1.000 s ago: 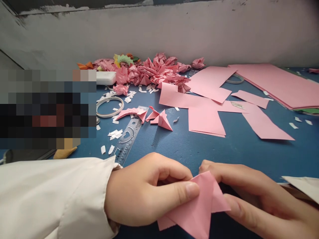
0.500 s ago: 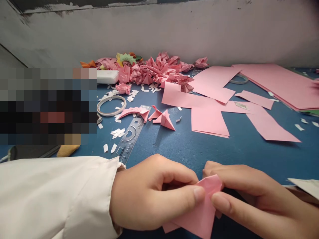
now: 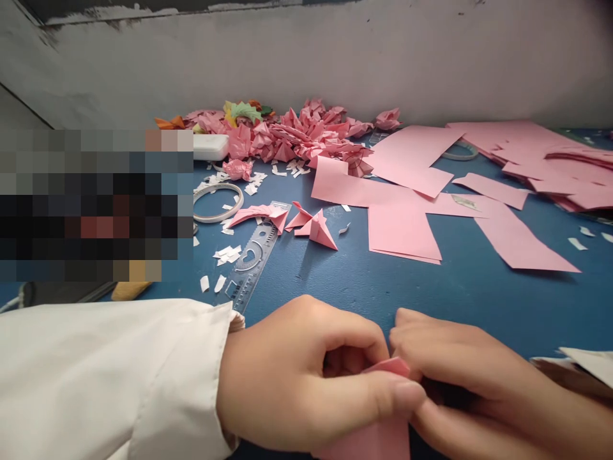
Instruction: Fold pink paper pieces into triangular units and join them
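Apparently, a crease is being pressed into the pink paper (image 3: pixel 383 441), which sits between the two hands at the near edge of the bench (image 3: pixel 345 291). The left hand (image 3: pixel 287 377) is clamped on it, thumb flat on top and forefinger curled round behind. The right hand (image 3: pixel 464 361) is at the paper's right edge with its fingers bent; its thumb tip runs in under the left thumb, so one cannot tell whether it grips or merely supports. A small folded tip of paper shows between the two hands, while the near part drops out of view.

The step in hand thus looks like folding, with the sheet partly shaped. The next move would seem to call for a firm hold by the left thumb and a steady run of pressure along the fold, keeping the layers lined up.

Farther off, two folded pieces (image 3: pixel 318 231) (image 3: pixel 263 215) lie at the far end of the ruler (image 3: pixel 256 262). Loose strips (image 3: pixel 405 233) spread to the right, and a heap (image 3: pixel 299 140) lies beyond.
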### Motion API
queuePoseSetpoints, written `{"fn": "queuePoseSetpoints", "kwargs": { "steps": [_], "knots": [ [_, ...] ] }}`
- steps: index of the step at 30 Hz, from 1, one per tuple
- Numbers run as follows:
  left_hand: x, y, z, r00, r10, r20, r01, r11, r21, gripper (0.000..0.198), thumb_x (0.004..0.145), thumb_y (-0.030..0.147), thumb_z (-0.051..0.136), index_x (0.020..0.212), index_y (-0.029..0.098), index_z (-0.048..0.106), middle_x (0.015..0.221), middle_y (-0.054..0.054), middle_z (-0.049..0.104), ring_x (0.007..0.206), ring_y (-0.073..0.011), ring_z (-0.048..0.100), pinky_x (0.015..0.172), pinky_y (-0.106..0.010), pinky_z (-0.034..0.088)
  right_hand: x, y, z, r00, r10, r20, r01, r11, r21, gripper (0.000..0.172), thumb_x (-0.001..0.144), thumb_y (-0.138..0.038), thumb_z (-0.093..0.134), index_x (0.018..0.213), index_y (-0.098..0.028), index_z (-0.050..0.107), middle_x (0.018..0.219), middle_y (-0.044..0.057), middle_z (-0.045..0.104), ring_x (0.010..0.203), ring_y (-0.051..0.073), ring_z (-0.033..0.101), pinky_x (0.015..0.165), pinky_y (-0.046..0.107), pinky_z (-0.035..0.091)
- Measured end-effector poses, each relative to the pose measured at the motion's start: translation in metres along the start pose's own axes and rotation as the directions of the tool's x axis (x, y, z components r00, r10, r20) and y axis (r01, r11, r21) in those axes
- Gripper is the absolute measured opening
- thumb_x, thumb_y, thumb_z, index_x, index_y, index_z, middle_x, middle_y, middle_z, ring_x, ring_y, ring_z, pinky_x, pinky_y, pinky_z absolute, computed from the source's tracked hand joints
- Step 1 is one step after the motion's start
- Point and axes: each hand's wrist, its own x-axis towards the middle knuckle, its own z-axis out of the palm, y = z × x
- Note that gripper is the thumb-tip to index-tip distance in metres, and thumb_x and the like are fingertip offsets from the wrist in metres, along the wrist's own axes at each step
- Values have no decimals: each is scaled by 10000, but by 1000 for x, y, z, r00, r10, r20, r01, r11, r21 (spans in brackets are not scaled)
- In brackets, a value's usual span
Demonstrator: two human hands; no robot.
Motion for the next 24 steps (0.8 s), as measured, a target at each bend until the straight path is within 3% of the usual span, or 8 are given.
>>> {"fn": "queuePoseSetpoints", "kwargs": {
  "steps": [4, 6, 8, 11, 15, 20, 22, 24],
  "knots": [
    [2, -2, 4, 990, 128, -50, -129, 992, -1, 262, 937, 232, 623, 690, 165, 564, 561, 58, 494, 514, -69, 424, 482, -157, 332, -6, 2, 9, 999, 43, 15, -44, 997, 69, 243, 1022, -157, 495, 825, -253, 600, 650, -42, 630, 569, 120, 598, 522, 201, 522],
    [2, -3, 5, 988, 112, -108, -116, 993, -31, 256, 917, 220, 623, 680, 171, 541, 547, 63, 474, 504, -70, 427, 469, -160, 330, -12, 3, 12, 981, 136, -139, -116, 983, 139, 259, 1045, -232, 481, 805, -272, 569, 661, -34, 622, 573, 134, 609, 516, 205, 528],
    [0, -2, 5, 985, 74, -153, -85, 994, -64, 238, 883, 204, 649, 686, 183, 516, 540, 82, 417, 495, -66, 369, 444, -163, 288, -16, 4, 12, 970, 235, -63, -219, 957, 189, 234, 1080, -317, 470, 880, -294, 589, 777, -36, 684, 675, 135, 675, 576, 187, 564],
    [-3, -2, 6, 988, 74, -137, -82, 995, -52, 238, 865, 169, 648, 698, 196, 481, 551, 96, 351, 497, -64, 279, 426, -175, 221, -19, 4, 8, 954, 300, -11, -289, 926, 244, 262, 1096, -375, 455, 877, -304, 579, 738, -58, 647, 624, 120, 648, 568, 178, 568],
    [-7, -1, 4, 935, 192, -299, -195, 981, 19, 231, 914, 188, 591, 704, 193, 494, 611, 76, 403, 545, -73, 341, 469, -181, 269, -17, 6, 2, 970, 242, -29, -233, 953, 193, 222, 1068, -377, 510, 896, -311, 634, 784, -42, 704, 696, 147, 699, 631, 193, 601],
    [-7, -9, 4, 950, 116, -291, -70, 984, 161, 305, 876, 202, 573, 622, 197, 403, 548, 80, 322, 505, -73, 294, 435, -206, 204, -7, 18, -4, 949, 290, -122, -267, 948, 176, 271, 1053, -391, 544, 818, -281, 622, 705, -56, 648, 576, 126, 616, 491, 182, 518],
    [-6, -14, 8, 903, 230, -362, -104, 936, 337, 311, 853, 176, 534, 607, 188, 345, 533, 76, 281, 486, -76, 250, 437, -233, 168, -4, 23, -5, 947, 267, -177, -250, 962, 111, 303, 1048, -375, 557, 768, -263, 587, 646, -55, 588, 529, 116, 551, 450, 199, 459],
    [-6, -18, 11, 814, 391, -429, -133, 845, 518, 298, 863, 174, 482, 620, 185, 308, 533, 71, 278, 474, -84, 236, 449, -264, 150, -3, 27, -5, 964, 182, -193, -184, 983, 10, 305, 1040, -332, 569, 745, -252, 552, 636, -47, 565, 536, 115, 525, 476, 223, 442]
  ]
}}
